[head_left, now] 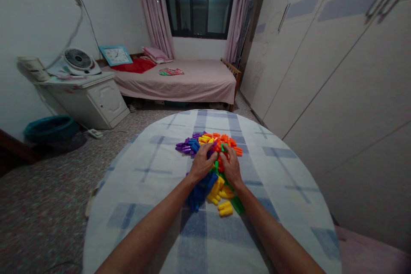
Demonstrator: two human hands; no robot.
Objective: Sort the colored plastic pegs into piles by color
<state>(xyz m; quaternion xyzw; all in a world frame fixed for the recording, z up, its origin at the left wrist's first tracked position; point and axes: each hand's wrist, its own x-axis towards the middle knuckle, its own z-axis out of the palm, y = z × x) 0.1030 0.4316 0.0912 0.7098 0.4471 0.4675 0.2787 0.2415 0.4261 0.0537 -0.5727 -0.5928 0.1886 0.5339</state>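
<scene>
A pile of small plastic building pieces (pixel 212 145) in purple, blue, yellow, orange, red and green lies in the middle of a round table with a checked cloth (pixel 154 205). My left hand (pixel 201 163) and my right hand (pixel 230 166) rest side by side on the pile, fingers curled over the pieces at its centre. Between the fingertips are red and green pieces, partly hidden. Blue (pixel 199 190) and yellow pieces (pixel 224 209) lie under and between my wrists.
Beyond the table stands a bed with a pink cover (pixel 192 79). A white cabinet (pixel 93 98) with a fan (pixel 78 61) stands at the left, a teal bin (pixel 49 128) on the floor. White wardrobe doors (pixel 337 72) line the right side.
</scene>
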